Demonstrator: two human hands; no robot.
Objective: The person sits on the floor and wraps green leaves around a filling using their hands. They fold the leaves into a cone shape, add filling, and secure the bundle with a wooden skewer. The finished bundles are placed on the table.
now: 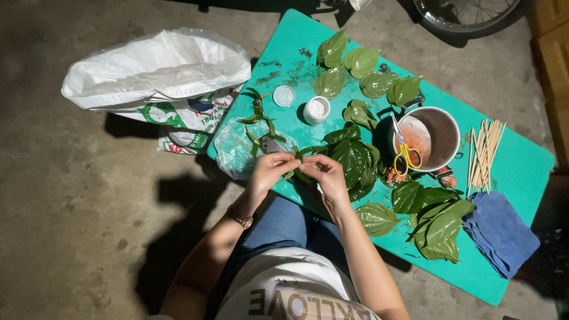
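Both hands meet right at the near-left edge of the turquoise table (521, 160), above the person's lap. The left hand (269, 169) comes in with the wrist bent, a watch (240, 218) on it, fingers pinched onto one end of a folded green leaf (301, 152). The right hand (325, 173) faces it from the other side, fingertips curled and pinching the same leaf, so the leaf sits between the two hands just over the table's edge. Both forearms angle up from the bottom of the view and close into a narrow V.

Room around the hands is pretty tight on the table side. A pile of dark glossy leaves (354, 159) sits just beyond the right hand, and a clear plastic bag (237, 151) with leaf stems (259, 115) hangs off the table corner just beside the left hand. Further in there's a small white jar (316, 109) and its lid (284, 95), then a metal pot (435, 136) with yellow-handled scissors (405, 151) resting on its rim. Wooden sticks (485, 151) and a blue cloth (501, 232) are well apart, over by the far right edge. More loose leaves are spread along the table's near edge and top corner.

To the left it's open concrete floor, with a big white sack (157, 74) standing near the table's corner.
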